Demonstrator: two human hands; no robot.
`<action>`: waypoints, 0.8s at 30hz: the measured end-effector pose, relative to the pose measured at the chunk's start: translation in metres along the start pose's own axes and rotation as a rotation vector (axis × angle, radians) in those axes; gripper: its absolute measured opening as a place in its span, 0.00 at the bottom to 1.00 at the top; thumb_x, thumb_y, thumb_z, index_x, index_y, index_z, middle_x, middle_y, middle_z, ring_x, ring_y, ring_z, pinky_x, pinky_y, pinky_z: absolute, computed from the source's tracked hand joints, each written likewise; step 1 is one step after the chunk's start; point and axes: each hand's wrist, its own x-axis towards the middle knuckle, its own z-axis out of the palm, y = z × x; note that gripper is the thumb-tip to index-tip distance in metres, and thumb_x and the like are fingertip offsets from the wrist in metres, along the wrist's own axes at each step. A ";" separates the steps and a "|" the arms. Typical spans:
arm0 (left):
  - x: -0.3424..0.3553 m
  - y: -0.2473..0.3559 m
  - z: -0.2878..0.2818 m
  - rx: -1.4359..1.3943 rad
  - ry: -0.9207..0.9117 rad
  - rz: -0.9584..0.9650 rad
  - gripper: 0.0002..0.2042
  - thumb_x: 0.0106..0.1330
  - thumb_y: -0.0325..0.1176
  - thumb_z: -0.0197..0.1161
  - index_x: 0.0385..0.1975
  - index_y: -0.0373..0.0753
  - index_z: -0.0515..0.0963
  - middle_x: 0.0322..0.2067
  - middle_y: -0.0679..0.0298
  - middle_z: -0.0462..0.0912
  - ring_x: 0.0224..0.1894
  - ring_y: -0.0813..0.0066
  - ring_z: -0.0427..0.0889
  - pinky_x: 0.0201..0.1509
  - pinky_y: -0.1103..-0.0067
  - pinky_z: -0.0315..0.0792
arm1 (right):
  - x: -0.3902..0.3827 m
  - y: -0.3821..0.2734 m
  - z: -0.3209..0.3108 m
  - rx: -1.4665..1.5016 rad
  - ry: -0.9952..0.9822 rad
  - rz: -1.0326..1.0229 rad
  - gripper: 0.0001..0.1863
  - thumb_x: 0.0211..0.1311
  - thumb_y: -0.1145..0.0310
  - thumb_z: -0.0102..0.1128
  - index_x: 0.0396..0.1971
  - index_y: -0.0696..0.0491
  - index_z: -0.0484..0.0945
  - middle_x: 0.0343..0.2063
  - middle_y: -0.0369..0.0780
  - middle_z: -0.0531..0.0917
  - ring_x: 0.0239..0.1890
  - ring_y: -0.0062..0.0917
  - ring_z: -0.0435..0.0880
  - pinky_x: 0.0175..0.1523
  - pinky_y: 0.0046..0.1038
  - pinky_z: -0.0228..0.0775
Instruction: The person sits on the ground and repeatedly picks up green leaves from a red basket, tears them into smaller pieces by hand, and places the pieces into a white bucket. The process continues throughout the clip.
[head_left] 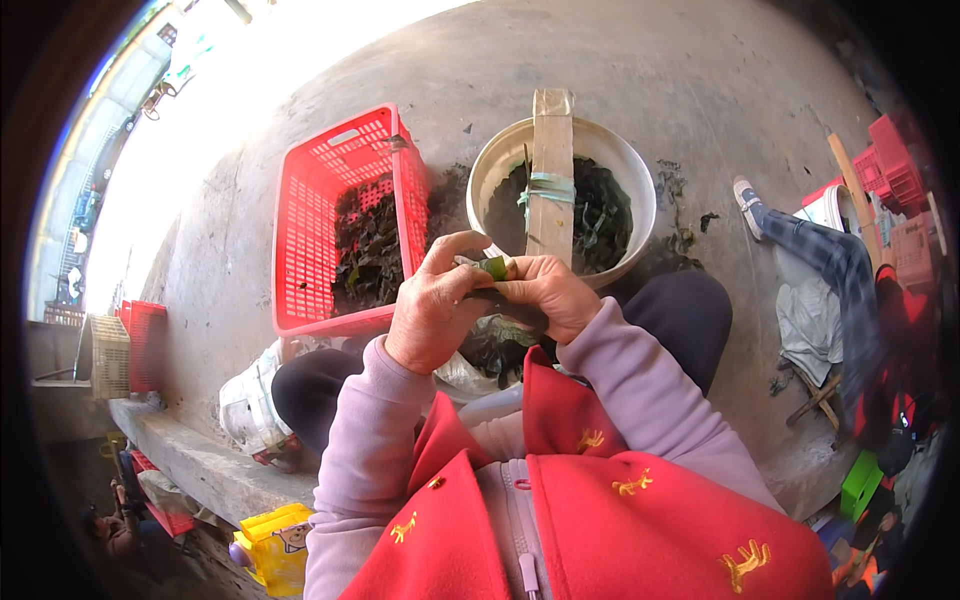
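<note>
Close together in front of my chest, both hands pinch a dark green, seaweed-like strip (494, 267). The fingers of my left hand (432, 308) are closed on its left end, and those of my right hand (556, 294) grip the other side. Below them, between my knees, dark wet leaves (497, 348) lie in pale plastic. Just beyond my hands stands a round white bucket (645, 200) holding more dark leaves (602, 215). A wooden board (551, 150) spans it, wrapped with a pale green band (548, 188).
To the left, a red plastic basket (300, 235) contains dark leaves (368, 240). A white sack (252, 402) lies by my left knee. Leaf scraps (680, 240) litter the concrete floor. A person in plaid trousers (825, 245) sits at the right. A yellow bag (278, 545) is low left.
</note>
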 end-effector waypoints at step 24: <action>-0.006 -0.029 0.007 -1.214 -0.076 -0.689 0.07 0.47 0.19 0.65 0.24 0.35 0.75 0.27 0.65 0.77 0.27 0.80 0.75 0.31 0.84 0.69 | -0.010 -0.003 0.003 -0.139 -0.173 -0.013 0.10 0.56 0.66 0.59 0.23 0.57 0.76 0.11 0.28 0.64 0.12 0.11 0.54 0.17 0.17 0.43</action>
